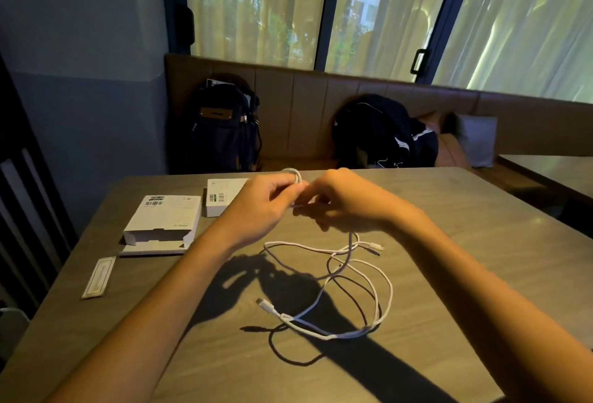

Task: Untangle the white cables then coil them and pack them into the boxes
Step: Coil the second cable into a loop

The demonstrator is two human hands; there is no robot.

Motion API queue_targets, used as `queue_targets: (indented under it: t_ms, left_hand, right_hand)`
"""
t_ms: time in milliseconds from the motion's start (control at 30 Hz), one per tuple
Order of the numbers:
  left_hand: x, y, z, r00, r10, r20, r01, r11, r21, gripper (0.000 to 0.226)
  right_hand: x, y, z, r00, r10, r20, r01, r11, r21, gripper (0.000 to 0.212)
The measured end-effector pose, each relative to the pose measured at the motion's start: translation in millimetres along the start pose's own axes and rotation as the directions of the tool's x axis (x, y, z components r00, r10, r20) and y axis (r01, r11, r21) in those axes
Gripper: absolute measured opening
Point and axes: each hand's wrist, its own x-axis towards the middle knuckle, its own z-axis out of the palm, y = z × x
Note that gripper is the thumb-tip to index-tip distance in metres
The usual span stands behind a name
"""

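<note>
Tangled white cables (353, 277) lie in loose overlapping loops on the wooden table (481, 258), one plug end (265, 304) pointing left. My left hand (260, 206) and my right hand (346, 200) are raised above the far side of the tangle, fingers pinched together on a small loop of white cable (293, 174). A strand drops from my right hand down into the pile. One white box (162, 226) lies open toward me at the left. A second white box (221, 195) stands behind it, partly hidden by my left hand.
A narrow white paper strip (98, 277) lies near the table's left edge. Two dark backpacks (224, 126) (382, 133) and a grey cushion (478, 139) sit on the bench beyond the table. Another table (552, 174) stands at right.
</note>
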Motion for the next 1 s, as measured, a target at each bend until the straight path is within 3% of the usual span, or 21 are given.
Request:
queue_targets:
  t_ms: [67, 200, 267, 333, 400, 467, 533, 600, 667, 767, 800, 833, 900, 933, 1000]
  left_hand:
    - [-1, 1, -5, 0.993, -0.032, 0.109, 0.031, 0.999, 0.018, 0.042]
    - [-1, 4, -19, 0.980, -0.103, 0.172, 0.097, 0.994, 0.041, 0.048]
    - [-2, 2, -31, 0.954, -0.149, 0.259, 0.170, 0.983, -0.062, 0.048]
    - [-3, 5, -40, 0.939, -0.129, 0.320, 0.235, 0.918, -0.318, 0.051]
    - [-2, 13, -43, 0.955, -0.077, 0.287, 0.260, 0.687, -0.679, 0.052]
    - [0, 21, -40, 0.978, -0.025, 0.207, 0.203, 0.346, -0.916, 0.049]
    - [2, 30, -37, 0.989, 0.032, 0.146, 0.142, 0.101, -0.985, 0.045]
    - [2, 33, -35, 0.993, 0.059, 0.106, 0.107, -0.025, -0.994, 0.043]
    - [2, 33, -29, 0.999, 0.003, 0.048, 0.048, 0.004, -0.999, 0.040]
    - [4, 24, -18, 0.992, -0.129, -0.013, 0.004, 0.135, -0.991, 0.037]
    - [5, 19, -16, 0.988, -0.154, -0.011, 0.027, 0.237, -0.971, 0.036]
    - [5, 15, -15, 0.985, -0.172, -0.006, 0.065, 0.404, -0.912, 0.036]
    - [5, 6, -14, 0.983, -0.183, -0.022, 0.137, 0.800, -0.584, 0.034]
    - [4, 2, -13, 0.986, -0.169, -0.004, 0.154, 0.907, -0.392, 0.033]
    - [1, 1, -11, 0.980, -0.162, 0.115, 0.188, 0.945, -0.269, 0.039]
  right_hand:
    - [-2, 2, -8, 1.000, -0.026, 0.009, 0.026, 0.998, 0.065, 0.018]
    - [-1, 3, -10, 0.998, -0.044, -0.048, 0.053, 0.979, 0.197, 0.017]
    - [-1, 5, -13, 0.995, -0.017, -0.100, 0.063, 0.877, 0.476, 0.021]
    - [0, 9, -15, 0.982, -0.003, -0.189, 0.133, 0.720, 0.681, 0.023]
    - [6, 14, -9, 0.953, 0.054, -0.297, 0.186, 0.670, 0.718, 0.017]
    - [12, 19, 3, 0.936, 0.128, -0.326, 0.153, 0.688, 0.709, 0.015]
    - [14, 21, 21, 0.964, 0.139, -0.227, 0.046, 0.753, 0.656, 0.024]
    - [12, 15, 41, 0.997, 0.071, -0.035, -0.050, 0.908, 0.415, 0.026]
    - [8, 3, 56, 0.994, 0.048, 0.101, -0.065, 0.983, 0.172, 0.018]
    - [3, -23, 60, 0.982, 0.062, 0.178, -0.070, 0.997, 0.036, 0.022]
    - [1, -28, 55, 0.982, 0.057, 0.179, -0.057, 0.998, -0.009, 0.025]
    - [-1, -30, 48, 0.986, 0.045, 0.161, -0.039, 0.999, -0.035, 0.025]
    - [-6, -28, 25, 0.998, 0.013, 0.060, -0.009, 0.998, -0.056, 0.019]
    - [-7, -24, 12, 1.000, -0.012, -0.026, 0.010, 0.997, -0.070, 0.017]
    - [-10, -12, -12, 0.978, -0.052, -0.202, 0.043, 0.998, -0.048, 0.020]
